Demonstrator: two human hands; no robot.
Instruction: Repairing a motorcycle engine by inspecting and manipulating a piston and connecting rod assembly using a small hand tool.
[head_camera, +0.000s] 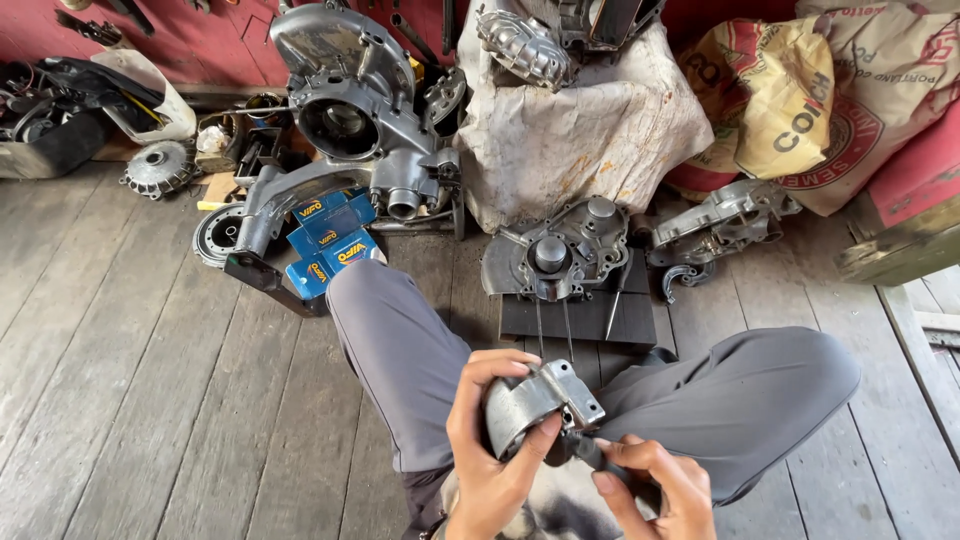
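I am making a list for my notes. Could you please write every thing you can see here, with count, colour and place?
metal housing: 1, grey, held in left hand
dark tool: 1, black, in right hand, against the housing
engine casing: 1 large, grey, upper left on floor
engine cover: 1, grey, on a dark mat, centre
blue boxes: several, blue, under the casing
sacks: 2, tan and red, upper right
floor: wooden, grey
left hand: 1, bottom centre
right hand: 1, bottom centre

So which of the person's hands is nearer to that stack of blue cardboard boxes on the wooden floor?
Left. The left hand sits closer to the blue cardboard boxes, below-right of them; the right hand lies farther right.
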